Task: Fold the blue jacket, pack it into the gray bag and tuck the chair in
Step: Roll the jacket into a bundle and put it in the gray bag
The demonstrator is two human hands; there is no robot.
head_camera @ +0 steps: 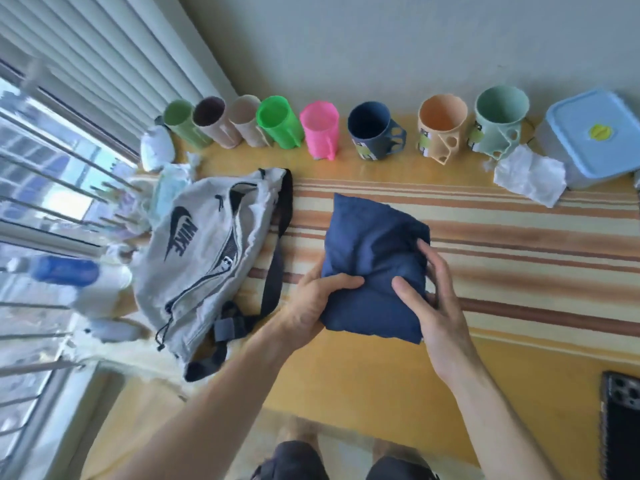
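Your left hand [313, 299] and right hand [427, 296] both rest on the blue jacket [374, 258], which lies folded into a compact bundle on the table [519, 358], over the striped part of the yellow cloth. The left grip is clenched on the bundle's near left corner, thumb on top and fingers hidden beneath the fabric. The right grip grasps the bundle's right side, thumb pressed on the upper face and fingers [431, 258] spread against the right edge. The far end of the jacket points toward the wall and lies flat, free of both hands.

Just left of the jacket, not touching it, lies the gray bag [204, 251], printed with a dark logo, its long zipper [221, 268] running down the middle and its dark strap [275, 261] trailing along the side nearest the jacket. You cannot tell from here whether the zipper is open along its whole run.

Along the far edge of the table stands a row of cups: three pale ones at the left, then a green cup [277, 121], a pink cup [320, 128], a dark blue mug [375, 133], an orange mug [441, 128] and a mint mug [498, 116]. At far right sits a box with a light blue lid [595, 136], with a crumpled tissue [528, 174] in front of it. A dark phone [621, 424] lies at the near right edge
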